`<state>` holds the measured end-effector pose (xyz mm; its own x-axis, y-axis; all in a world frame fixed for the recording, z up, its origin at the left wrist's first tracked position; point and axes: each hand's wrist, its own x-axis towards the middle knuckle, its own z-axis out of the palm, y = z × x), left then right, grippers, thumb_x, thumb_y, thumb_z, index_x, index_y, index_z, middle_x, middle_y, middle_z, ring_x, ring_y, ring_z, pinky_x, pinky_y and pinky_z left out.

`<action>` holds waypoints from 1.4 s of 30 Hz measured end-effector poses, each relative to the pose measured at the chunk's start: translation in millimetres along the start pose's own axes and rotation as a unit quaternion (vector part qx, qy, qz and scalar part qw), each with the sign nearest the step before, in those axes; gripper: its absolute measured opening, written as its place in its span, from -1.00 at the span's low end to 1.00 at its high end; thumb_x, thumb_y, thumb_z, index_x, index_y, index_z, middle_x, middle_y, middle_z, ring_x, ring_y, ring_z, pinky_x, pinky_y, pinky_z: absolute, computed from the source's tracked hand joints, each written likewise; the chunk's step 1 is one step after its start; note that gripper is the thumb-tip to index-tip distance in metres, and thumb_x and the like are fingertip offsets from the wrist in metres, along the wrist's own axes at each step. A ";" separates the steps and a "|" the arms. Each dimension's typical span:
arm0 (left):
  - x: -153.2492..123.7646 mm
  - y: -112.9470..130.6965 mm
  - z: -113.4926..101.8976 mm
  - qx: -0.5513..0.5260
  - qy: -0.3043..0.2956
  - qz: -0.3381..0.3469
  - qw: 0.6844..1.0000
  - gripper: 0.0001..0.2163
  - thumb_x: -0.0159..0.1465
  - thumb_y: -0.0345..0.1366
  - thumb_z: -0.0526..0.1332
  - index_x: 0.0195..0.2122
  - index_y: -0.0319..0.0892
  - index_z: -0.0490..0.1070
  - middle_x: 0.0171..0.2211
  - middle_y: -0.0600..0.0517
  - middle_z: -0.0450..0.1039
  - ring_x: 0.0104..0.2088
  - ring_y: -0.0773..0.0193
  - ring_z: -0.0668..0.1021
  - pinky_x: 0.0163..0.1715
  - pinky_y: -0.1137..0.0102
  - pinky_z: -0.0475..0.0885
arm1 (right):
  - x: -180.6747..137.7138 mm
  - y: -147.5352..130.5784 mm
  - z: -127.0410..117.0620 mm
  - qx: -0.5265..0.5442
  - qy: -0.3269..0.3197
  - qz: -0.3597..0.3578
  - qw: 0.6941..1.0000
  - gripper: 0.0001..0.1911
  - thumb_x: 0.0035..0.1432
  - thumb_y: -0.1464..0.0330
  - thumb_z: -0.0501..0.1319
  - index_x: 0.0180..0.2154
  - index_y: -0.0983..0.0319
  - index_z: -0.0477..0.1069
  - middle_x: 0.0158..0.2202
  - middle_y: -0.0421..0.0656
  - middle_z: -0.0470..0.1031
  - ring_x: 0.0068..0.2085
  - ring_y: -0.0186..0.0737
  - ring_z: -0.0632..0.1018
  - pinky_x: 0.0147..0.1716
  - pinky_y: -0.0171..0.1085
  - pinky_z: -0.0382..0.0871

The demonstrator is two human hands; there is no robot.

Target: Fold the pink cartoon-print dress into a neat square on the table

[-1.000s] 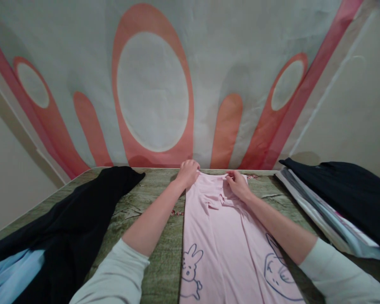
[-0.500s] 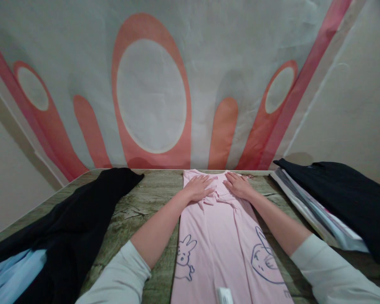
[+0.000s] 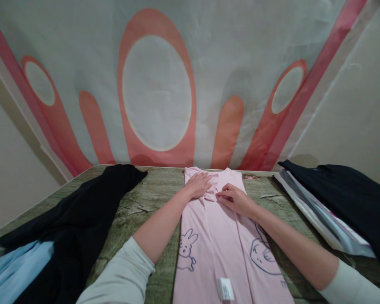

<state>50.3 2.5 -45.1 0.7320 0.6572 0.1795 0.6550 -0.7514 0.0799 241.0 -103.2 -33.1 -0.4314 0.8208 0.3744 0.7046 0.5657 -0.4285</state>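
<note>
A pink shirt [image 3: 221, 240] lies lengthwise in front of me, its sides folded in to a long narrow strip. Line-drawn rabbits show along both edges, and a white label [image 3: 225, 289] sits near the bottom of the view. Flat on the upper left part rests my left hand [image 3: 198, 185], fingers stretched out over the cloth. My right hand [image 3: 236, 199] is at the wrinkled middle of the upper part, its thumb and fingertips closed together on a bit of the fabric. Small creases run between the two hands.
On the left, a black garment [image 3: 82, 215] is heaped over light blue cloth [image 3: 25, 264]. A stack of folded clothes [image 3: 323, 211] with a black garment [image 3: 351, 190] on top stands at right. The wood-patterned table [image 3: 139, 202] ends at a printed wall sheet [image 3: 209, 50].
My right hand has lifted off the shirt's upper right part, come nearer to me and inward, and closed its fingertips at the creases. The left hand stays flat in place.
</note>
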 end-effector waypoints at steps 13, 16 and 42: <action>-14.7 -17.2 -18.4 -0.044 0.125 -0.125 0.983 -0.78 0.28 -0.32 -0.02 -0.18 -0.22 0.38 -0.10 -0.09 0.36 -0.06 0.23 0.39 -0.01 0.32 0.24 | 5.4 -25.7 3.4 -0.102 -0.010 -0.101 0.990 -0.78 0.20 0.34 0.07 -0.22 0.17 0.48 -0.28 -0.09 0.43 -0.24 -0.21 0.42 -0.21 -0.23 0.25; -17.4 -16.8 -12.1 -0.025 0.079 -0.104 0.991 -0.71 0.31 -0.27 -0.06 -0.05 -0.24 0.31 0.02 -0.11 0.29 0.03 0.22 0.34 0.04 0.31 0.19 | 7.4 -25.5 8.8 -0.111 -0.015 -0.077 0.991 -0.75 0.22 0.36 0.02 -0.24 0.19 0.48 -0.29 -0.09 0.44 -0.25 -0.22 0.43 -0.23 -0.27 0.27; -247.4 126.5 -91.7 -0.031 -0.091 -0.099 0.990 -0.50 0.32 -0.11 -0.07 0.25 -0.14 -0.05 0.27 -0.05 -0.11 0.26 0.21 -0.01 0.19 0.19 -0.05 | -3.9 -35.3 13.2 -0.084 0.044 -0.023 0.995 -0.79 0.15 0.46 0.05 -0.34 0.26 0.46 -0.34 -0.13 0.43 -0.28 -0.28 0.44 -0.25 -0.34 0.29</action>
<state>-65.1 -260.6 10.5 0.6158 0.7875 -0.0258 0.7804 -0.6051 0.1578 210.3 -125.3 -30.2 -0.4192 0.7801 0.4644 0.7729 0.5750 -0.2684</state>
